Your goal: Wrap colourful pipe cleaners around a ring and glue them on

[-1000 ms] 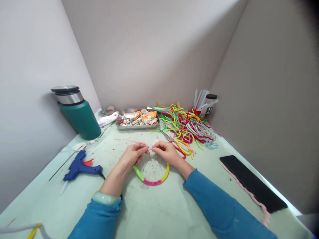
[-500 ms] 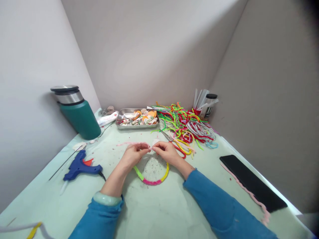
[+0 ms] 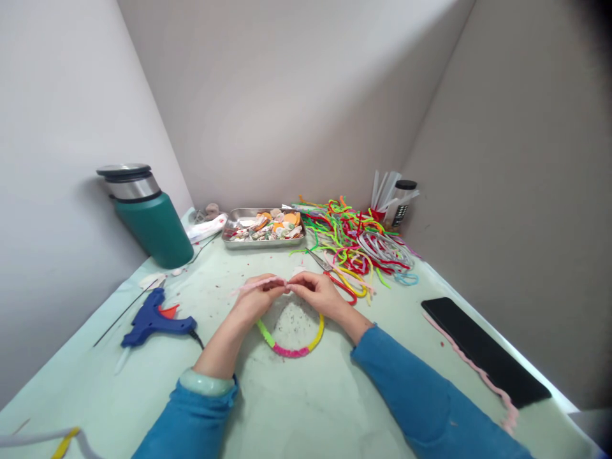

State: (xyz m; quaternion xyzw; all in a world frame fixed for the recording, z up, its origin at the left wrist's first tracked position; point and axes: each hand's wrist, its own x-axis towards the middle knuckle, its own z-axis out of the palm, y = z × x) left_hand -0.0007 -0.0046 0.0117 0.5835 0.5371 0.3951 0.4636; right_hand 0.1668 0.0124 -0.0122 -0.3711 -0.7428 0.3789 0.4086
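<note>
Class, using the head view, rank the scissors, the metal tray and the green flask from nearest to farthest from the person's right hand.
From the right hand, which pinches the pink pipe cleaner:
1. The scissors, just beyond it.
2. The metal tray, farther back, to the left.
3. The green flask, far left by the wall.

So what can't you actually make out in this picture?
Head view, the only one:
Top of the coloured hoop: covered by the left hand and right hand.
What the right hand pinches beside the pink pipe cleaner: hidden by its own fingers.
Pieces in the metal tray: too small to tell.
Label on the dark container: too small to read.
Grey and yellow strand: cut off by the bottom-left edge.
</note>
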